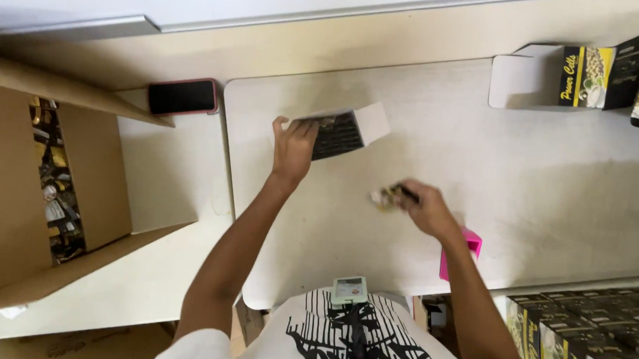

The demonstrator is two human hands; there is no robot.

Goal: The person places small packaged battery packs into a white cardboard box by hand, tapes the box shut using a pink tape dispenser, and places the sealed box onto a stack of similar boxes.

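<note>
Here the left hand (293, 147) lies on the white worktop (552, 184), its fingers closed on the near end of a small open box (340, 132) whose white flap points away to the right; the right hand (426, 208), near and to the right of it, pinches a small blurred sachet (386, 197) in its fingers; a phone (183, 96) lies well left, beside a big cardboard carton (12, 207).

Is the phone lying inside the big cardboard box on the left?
No, the phone lies on the tabletop beside the cardboard box, outside it.
</note>
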